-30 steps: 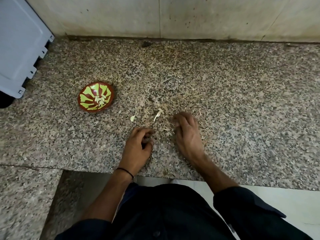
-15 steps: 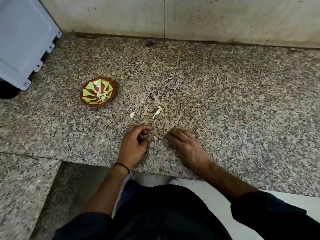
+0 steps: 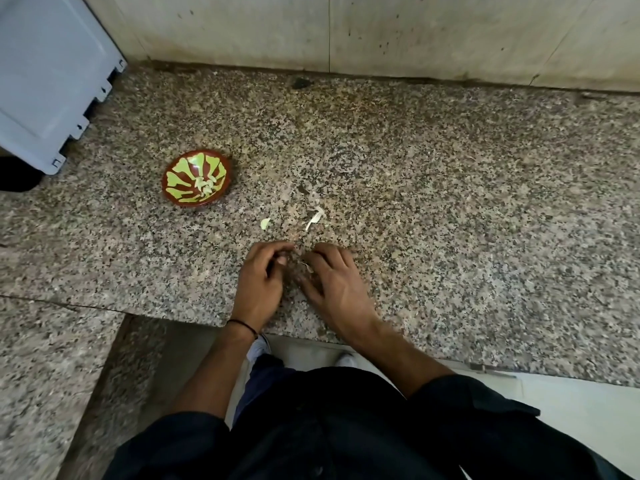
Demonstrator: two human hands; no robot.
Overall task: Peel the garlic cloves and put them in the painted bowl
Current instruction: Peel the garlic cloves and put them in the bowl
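Observation:
The painted bowl (image 3: pixel 168 174), brown with green-yellow petals, stands on the granite counter (image 3: pixel 450 209) left of centre, and several peeled garlic cloves (image 3: pixel 205 186) lie in it. My two hands work close together near the counter's front edge. My right hand (image 3: pixel 334 282) pinches a small pale garlic clove (image 3: pixel 307 267) at its fingertips, low over the stone. My left hand (image 3: pixel 261 277) is just to its left with fingers curled toward the thumb; I see nothing inside them. One loose clove (image 3: pixel 265 223) and a strip of garlic skin (image 3: pixel 314 218) lie just beyond my hands.
A grey plastic crate (image 3: pixel 45 81) leans at the back left corner. A stained wall (image 3: pixel 346 32) closes off the back of the counter. The counter's front edge runs under my wrists, with a lower granite ledge (image 3: pixel 41 358) at left and my feet below.
My right hand has pulled back from the scraps and closed in on my left hand, and it now pinches the pale clove. The camera has tipped slightly, so the bowl sits higher in view.

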